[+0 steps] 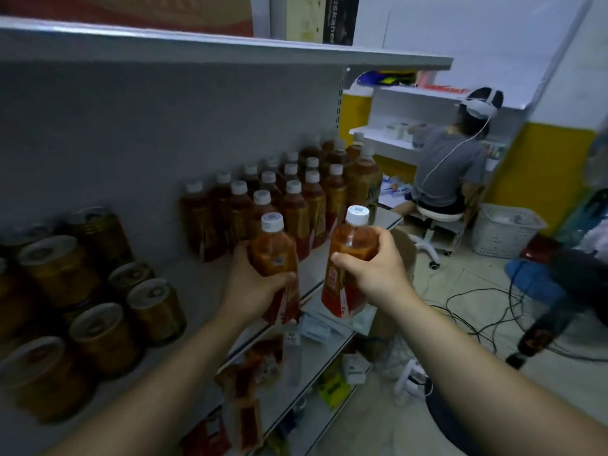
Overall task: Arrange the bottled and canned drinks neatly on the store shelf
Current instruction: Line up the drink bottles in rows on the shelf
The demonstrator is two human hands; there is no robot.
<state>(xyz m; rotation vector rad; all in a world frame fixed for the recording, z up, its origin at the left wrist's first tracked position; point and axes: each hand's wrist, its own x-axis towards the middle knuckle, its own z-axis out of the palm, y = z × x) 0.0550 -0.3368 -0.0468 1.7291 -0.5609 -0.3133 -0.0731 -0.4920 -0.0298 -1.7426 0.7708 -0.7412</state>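
Observation:
My left hand (pixel 253 287) grips an amber tea bottle (pixel 274 255) with a white cap, held upright at the front edge of the grey shelf (pixel 204 284). My right hand (pixel 378 274) grips a second, matching tea bottle (pixel 348 258), upright and just off the shelf edge to the right. Behind them, several identical tea bottles (pixel 296 199) stand in rows on the shelf. Several gold cans (pixel 98 291) stand grouped at the shelf's left end.
An upper shelf (pixel 230 51) overhangs the bottles. Lower shelves (pixel 312 373) hold packets and small boxes. To the right, a person (pixel 447 166) with a headset sits on a stool. Cables (pixel 477 311), a white basket (pixel 506 232) and a dark fan (pixel 566 291) lie on the floor.

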